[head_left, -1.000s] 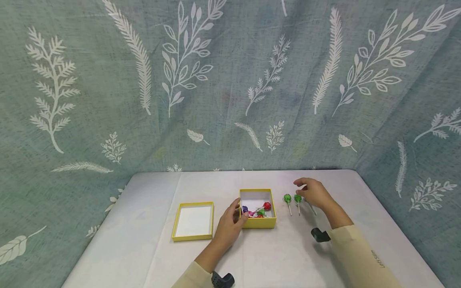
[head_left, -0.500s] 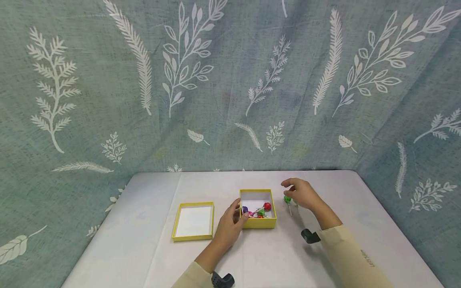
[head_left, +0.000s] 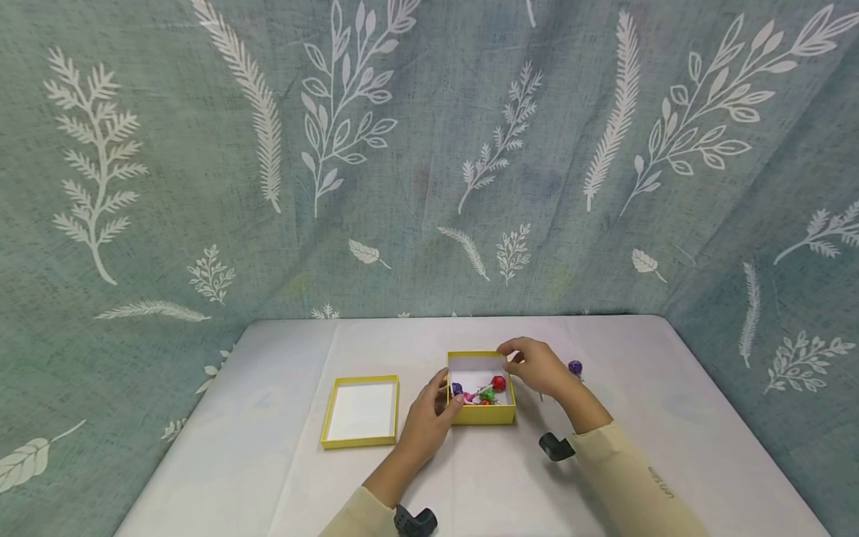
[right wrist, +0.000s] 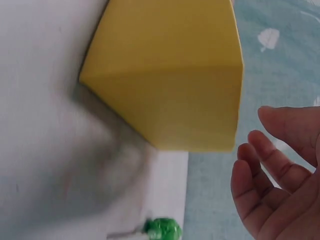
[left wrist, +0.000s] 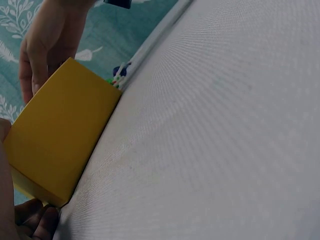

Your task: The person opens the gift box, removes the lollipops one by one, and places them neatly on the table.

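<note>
Yellow box [head_left: 483, 416], lollipops [head_left: 499, 383] inside, left fingers [head_left: 432, 389] touching

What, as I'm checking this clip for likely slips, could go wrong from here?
The right hand is close to the right side of the yellow box and might bump it, though the left hand touches the opposite side. The green lollipop and purple lollipop lying on the table to the box's right could roll if brushed.
</note>
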